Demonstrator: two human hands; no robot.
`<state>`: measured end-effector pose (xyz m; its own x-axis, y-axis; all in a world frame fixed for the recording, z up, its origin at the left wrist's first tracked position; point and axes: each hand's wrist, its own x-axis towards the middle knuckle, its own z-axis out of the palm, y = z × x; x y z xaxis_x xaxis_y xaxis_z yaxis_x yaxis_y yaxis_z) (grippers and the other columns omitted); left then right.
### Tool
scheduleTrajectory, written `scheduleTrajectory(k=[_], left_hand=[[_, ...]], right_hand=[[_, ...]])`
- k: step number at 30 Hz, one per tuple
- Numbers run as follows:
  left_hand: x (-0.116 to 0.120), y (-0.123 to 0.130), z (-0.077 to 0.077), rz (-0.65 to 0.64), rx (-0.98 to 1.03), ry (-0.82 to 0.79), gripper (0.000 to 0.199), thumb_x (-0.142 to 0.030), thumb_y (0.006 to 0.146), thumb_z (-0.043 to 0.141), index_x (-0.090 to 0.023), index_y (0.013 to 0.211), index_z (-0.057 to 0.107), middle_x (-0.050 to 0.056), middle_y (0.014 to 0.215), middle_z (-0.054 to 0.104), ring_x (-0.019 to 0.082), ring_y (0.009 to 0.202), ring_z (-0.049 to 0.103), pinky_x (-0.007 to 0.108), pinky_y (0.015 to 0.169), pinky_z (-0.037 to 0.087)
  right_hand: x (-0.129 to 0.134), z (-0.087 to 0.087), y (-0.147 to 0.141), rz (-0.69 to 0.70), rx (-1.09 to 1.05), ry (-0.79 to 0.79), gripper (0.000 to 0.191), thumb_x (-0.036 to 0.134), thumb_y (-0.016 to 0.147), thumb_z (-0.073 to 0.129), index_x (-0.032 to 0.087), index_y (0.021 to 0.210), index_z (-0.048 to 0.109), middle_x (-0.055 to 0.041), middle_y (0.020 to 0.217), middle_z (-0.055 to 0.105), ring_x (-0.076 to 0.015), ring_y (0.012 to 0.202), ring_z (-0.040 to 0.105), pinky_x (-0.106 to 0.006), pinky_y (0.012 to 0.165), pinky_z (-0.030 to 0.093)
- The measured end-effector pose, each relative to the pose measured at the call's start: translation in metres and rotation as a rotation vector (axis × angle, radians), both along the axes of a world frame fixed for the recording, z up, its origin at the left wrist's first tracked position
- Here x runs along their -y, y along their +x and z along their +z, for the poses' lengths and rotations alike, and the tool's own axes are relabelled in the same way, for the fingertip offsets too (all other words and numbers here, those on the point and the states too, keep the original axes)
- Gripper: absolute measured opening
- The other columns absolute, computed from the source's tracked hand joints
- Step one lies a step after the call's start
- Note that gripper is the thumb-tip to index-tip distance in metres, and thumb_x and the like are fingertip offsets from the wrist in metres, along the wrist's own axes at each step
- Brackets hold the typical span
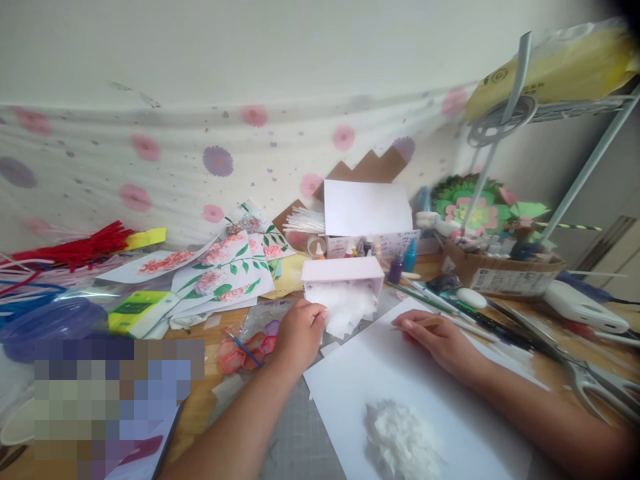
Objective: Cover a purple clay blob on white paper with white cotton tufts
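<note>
My left hand (301, 337) is at the front of a small white open box (343, 270), its fingers curled and pressed together beside the white petal-like pieces (350, 310) that spill out. Whether it pinches one of them is hard to see. To the right, my right hand (435, 340) hovers over or rests on a large white paper sheet (345, 393), fingertips closed in a pinch; what they hold, if anything, is too small to make out. A fluffy white layered flower (405, 437) lies on the sheet's near part.
Painted flower papers (230, 267) and red pipe cleaners (90, 241) lie at left, near a blue bowl (55, 327). An orange palette (247, 350) sits left of my hand. Small bottles (396, 267) stand behind the box. Scissors (585, 373) and a cardboard box (515, 277) are right.
</note>
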<state>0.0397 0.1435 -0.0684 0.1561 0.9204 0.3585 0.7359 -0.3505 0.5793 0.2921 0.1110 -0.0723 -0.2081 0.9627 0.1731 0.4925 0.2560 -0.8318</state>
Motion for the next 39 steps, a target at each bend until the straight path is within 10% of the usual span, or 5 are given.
scheduleTrajectory(k=[17, 39], left_hand=[[-0.0003, 0.0002, 0.0006, 0.114, -0.022, -0.027, 0.015, -0.025, 0.079, 0.045, -0.020, 0.068, 0.053, -0.003, 0.063, 0.058, 0.011, 0.057, 0.048, 0.022, 0.051, 0.027], [0.0018, 0.0031, 0.0024, -0.004, 0.062, 0.115, 0.012, -0.020, 0.077, 0.049, -0.019, 0.065, 0.053, -0.001, 0.070, 0.055, 0.015, 0.073, 0.050, 0.025, 0.066, 0.036]], right_hand=[[0.0012, -0.0009, 0.0014, -0.014, 0.010, 0.005, 0.046, 0.053, 0.081, 0.041, 0.018, 0.058, 0.057, -0.0079, 0.085, 0.065, -0.0190, 0.073, 0.057, -0.027, 0.059, 0.045], [0.0000, -0.0002, 0.0011, -0.006, 0.025, 0.005, 0.044, 0.052, 0.082, 0.040, 0.018, 0.058, 0.056, -0.0083, 0.087, 0.064, -0.0193, 0.076, 0.057, -0.027, 0.061, 0.045]])
